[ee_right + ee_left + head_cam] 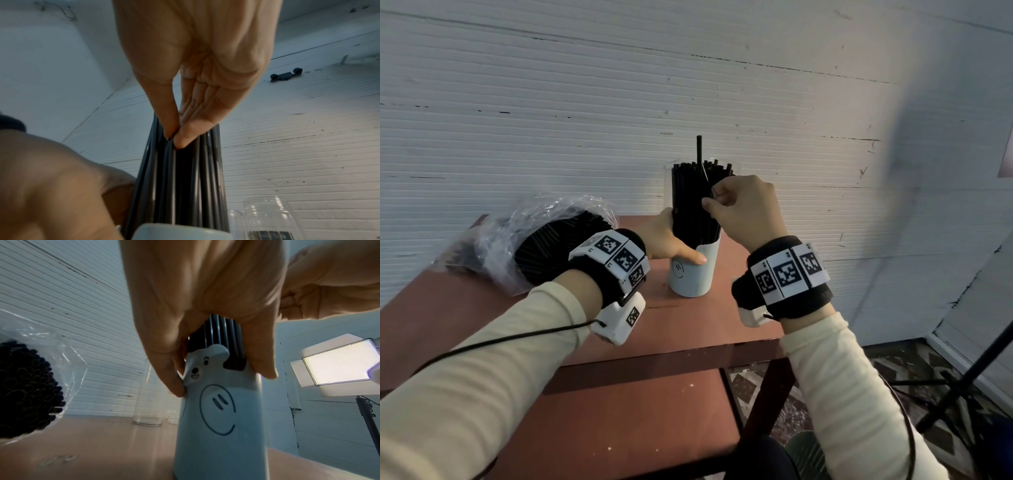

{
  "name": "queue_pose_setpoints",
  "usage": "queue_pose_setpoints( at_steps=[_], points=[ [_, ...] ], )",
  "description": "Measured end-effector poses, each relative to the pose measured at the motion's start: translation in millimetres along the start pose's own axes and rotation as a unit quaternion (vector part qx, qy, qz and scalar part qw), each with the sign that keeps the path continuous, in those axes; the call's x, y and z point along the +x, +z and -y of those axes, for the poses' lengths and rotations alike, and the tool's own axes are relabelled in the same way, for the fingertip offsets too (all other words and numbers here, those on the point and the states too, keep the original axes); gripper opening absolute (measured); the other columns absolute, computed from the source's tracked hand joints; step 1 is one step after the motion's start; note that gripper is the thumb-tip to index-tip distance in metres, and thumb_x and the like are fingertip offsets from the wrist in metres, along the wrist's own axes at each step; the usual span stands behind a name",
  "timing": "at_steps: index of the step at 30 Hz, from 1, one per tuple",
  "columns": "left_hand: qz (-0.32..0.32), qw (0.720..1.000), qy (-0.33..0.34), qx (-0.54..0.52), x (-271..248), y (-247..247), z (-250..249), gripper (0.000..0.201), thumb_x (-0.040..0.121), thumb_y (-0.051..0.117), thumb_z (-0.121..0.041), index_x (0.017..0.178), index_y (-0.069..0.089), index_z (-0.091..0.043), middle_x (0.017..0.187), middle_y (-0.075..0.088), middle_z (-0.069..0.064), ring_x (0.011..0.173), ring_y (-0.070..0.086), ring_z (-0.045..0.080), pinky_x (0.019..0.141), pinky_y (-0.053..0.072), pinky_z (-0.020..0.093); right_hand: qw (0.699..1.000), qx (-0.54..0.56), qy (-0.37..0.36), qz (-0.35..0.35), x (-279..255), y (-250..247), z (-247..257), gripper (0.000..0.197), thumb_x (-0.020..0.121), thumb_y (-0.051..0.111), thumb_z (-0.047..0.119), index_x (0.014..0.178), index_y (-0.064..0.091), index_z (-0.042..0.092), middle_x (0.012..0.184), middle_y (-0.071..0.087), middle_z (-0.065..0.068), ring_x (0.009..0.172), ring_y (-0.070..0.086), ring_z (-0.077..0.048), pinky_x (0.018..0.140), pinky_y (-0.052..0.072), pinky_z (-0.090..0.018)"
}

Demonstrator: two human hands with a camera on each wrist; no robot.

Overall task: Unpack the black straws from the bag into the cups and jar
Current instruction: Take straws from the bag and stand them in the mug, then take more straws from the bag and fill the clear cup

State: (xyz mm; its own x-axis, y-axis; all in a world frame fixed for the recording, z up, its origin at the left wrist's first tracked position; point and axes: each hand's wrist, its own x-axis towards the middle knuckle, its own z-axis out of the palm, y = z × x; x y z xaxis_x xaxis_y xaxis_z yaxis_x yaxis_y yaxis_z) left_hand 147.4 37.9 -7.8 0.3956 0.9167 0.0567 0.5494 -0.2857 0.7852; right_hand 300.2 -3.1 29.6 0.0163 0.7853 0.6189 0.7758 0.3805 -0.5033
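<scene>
Both hands are being kept at the pale blue cup (691, 274) on the red table (482, 325): the cup and its black straws (695, 205) are being gripped by the left hand (664, 240), while one straw is being pinched by the right hand (746, 209). More straws are being held in the plastic bag (493, 240) lying at the left.

Head camera is looking down over the table (688, 346); both wrist cameras are peering upward, close, sharing the cup (218, 418) of straws (180, 186).

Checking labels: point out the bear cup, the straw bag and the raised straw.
bear cup (218, 426), left wrist view, front wall.
straw bag (493, 236), head view, clear plastic.
raised straw (699, 150), head view, upper shaft.
</scene>
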Motion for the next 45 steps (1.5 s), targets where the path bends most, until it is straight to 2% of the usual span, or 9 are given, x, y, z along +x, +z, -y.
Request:
queue_pose_setpoints(
  at_steps=[3, 6, 11, 14, 19, 30, 35, 41, 45],
  points=[
    [0.041, 0.999, -0.007, 0.013, 1, -9, 1, 0.06, 0.067, 0.085, -0.015, 0.119, 0.055, -0.012, 0.116, 0.063, 0.008, 0.114, 0.058, 0.022, 0.101, 0.047, 0.039, 0.999, 0.045, 0.013, -0.012, -3, 2, -1, 0.006, 0.08, 0.074, 0.022, 0.081, 0.07, 0.017, 0.07, 0.065, 0.007, 0.074, 0.065, -0.01, 0.073, 0.054, -0.024],
    [0.037, 0.999, 0.001, 0.001, 0, -14, 4, 0.045, 0.074, 0.081, -0.007, 0.114, 0.06, -0.011, 0.115, 0.066, 0.01, 0.113, 0.06, 0.021, 0.101, 0.047, 0.036, 0.994, 0.101, 0.018, -0.034, -8, 3, -3, 0.006, 0.08, 0.075, 0.018, 0.085, 0.072, 0.015, 0.074, 0.068, 0.006, 0.073, 0.067, -0.01, 0.073, 0.056, -0.023],
    [-0.011, 1.0, 0.028, -0.008, 2, -12, 9, 0.046, 0.075, 0.081, -0.008, 0.114, 0.058, -0.012, 0.106, 0.065, 0.0, 0.097, 0.058, 0.008, 0.076, 0.046, 0.015, 0.995, 0.094, -0.011, -0.04, -6, 3, -2, 0.009, 0.084, 0.066, 0.01, 0.084, 0.074, 0.014, 0.078, 0.069, 0.007, 0.07, 0.064, -0.004, 0.068, 0.046, -0.005],
    [-0.014, 1.0, 0.016, -0.014, 6, -11, 10, 0.039, 0.074, 0.082, -0.011, 0.105, 0.06, -0.018, 0.097, 0.066, -0.007, 0.094, 0.06, 0.006, 0.071, 0.043, 0.012, 0.996, 0.075, -0.001, -0.051, 0, 6, -3, 0.008, 0.084, 0.069, 0.016, 0.09, 0.071, 0.011, 0.081, 0.069, 0.004, 0.069, 0.061, -0.003, 0.066, 0.039, 0.001],
    [-0.05, 0.999, -0.011, 0.007, 15, -9, 19, 0.082, 0.041, 0.089, -0.053, 0.109, 0.062, -0.016, 0.102, 0.071, -0.002, 0.1, 0.066, 0.014, 0.09, 0.054, 0.037, 0.998, 0.046, -0.001, -0.039, 7, 9, -6, 0.006, 0.084, 0.065, 0.01, 0.087, 0.07, 0.008, 0.071, 0.061, 0.005, 0.067, 0.055, -0.006, 0.062, 0.039, 0.0],
    [-0.036, 0.999, -0.004, 0.019, 8, -8, 7, 0.04, 0.069, 0.086, -0.02, 0.102, 0.064, -0.011, 0.099, 0.068, 0.002, 0.095, 0.062, 0.012, 0.072, 0.045, 0.017, 1.0, 0.018, 0.003, -0.022, 4, 5, -17, 0.008, 0.085, 0.067, 0.018, 0.079, 0.067, 0.013, 0.07, 0.063, 0.004, 0.064, 0.053, -0.004, 0.06, 0.037, -0.001],
    [-0.035, 0.999, -0.001, 0.019, 9, -7, 7, 0.051, 0.052, 0.087, -0.038, 0.094, 0.07, -0.015, 0.092, 0.074, 0.002, 0.094, 0.069, 0.016, 0.087, 0.056, 0.037, 0.995, 0.083, 0.001, -0.056, -9, 1, -9, 0.004, 0.08, 0.064, 0.01, 0.082, 0.067, 0.012, 0.072, 0.066, 0.003, 0.066, 0.059, -0.003, 0.062, 0.041, -0.004],
    [-0.057, 0.998, -0.018, 0.018, 15, -5, 16, 0.077, 0.041, 0.088, -0.054, 0.103, 0.065, -0.015, 0.098, 0.071, -0.002, 0.095, 0.067, 0.013, 0.088, 0.055, 0.036, 0.999, 0.024, -0.015, -0.026, 1, 6, 2, 0.009, 0.085, 0.067, 0.017, 0.079, 0.067, 0.011, 0.07, 0.062, 0.003, 0.068, 0.058, -0.01, 0.059, 0.039, -0.005],
    [-0.039, 0.999, -0.023, 0.021, 5, -6, 7, 0.031, 0.07, 0.086, -0.021, 0.085, 0.058, -0.022, 0.089, 0.064, -0.004, 0.087, 0.06, 0.006, 0.069, 0.044, 0.013, 0.999, -0.016, 0.023, 0.024, 1, 10, -5, 0.013, 0.084, 0.07, 0.018, 0.076, 0.068, 0.009, 0.072, 0.068, -0.004, 0.071, 0.064, -0.015, 0.059, 0.044, -0.011]
  ],
)
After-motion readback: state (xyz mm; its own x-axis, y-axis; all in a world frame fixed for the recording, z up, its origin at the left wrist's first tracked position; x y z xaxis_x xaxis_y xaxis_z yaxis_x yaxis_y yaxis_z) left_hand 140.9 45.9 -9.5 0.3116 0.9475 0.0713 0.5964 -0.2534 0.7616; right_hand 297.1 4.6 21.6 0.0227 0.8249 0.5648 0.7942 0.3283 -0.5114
